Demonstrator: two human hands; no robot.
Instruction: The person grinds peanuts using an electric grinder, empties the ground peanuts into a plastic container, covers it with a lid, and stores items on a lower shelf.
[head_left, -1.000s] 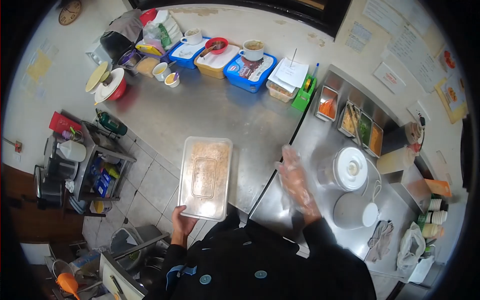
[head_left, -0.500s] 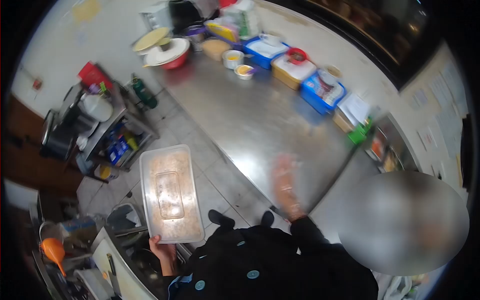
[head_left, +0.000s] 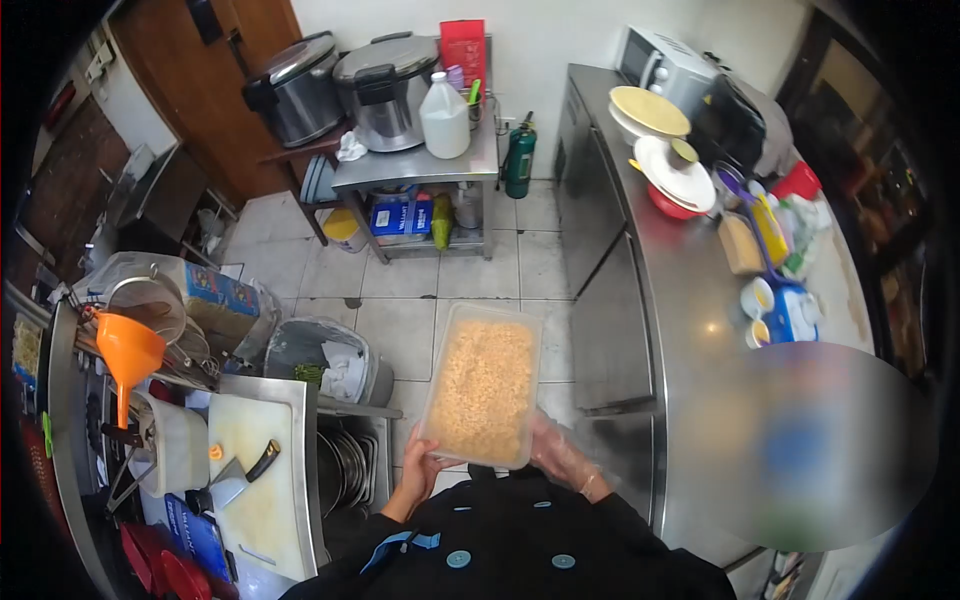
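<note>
A clear rectangular plastic container (head_left: pixel 484 385) full of pale orange, crumbly food is held level in front of my body, above the tiled floor. My left hand (head_left: pixel 420 468) grips its near left corner, with the thumb on the rim. At the near right corner is my right hand (head_left: pixel 562 455), in a clear plastic glove, its fingers against the container's side and partly hidden by it.
A cutting board (head_left: pixel 262 500) with a knife (head_left: pixel 247 475) lies on the left counter beside an orange funnel (head_left: pixel 130 350). A waste bin (head_left: pixel 325 365) stands ahead-left. A steel counter (head_left: pixel 680 290) runs along the right. Rice cookers (head_left: pixel 388 90) stand beyond.
The view has turned left, from the steel counter toward the floor and cookers. My right hand has come from over the counter to the container's right side. My left hand still holds it.
</note>
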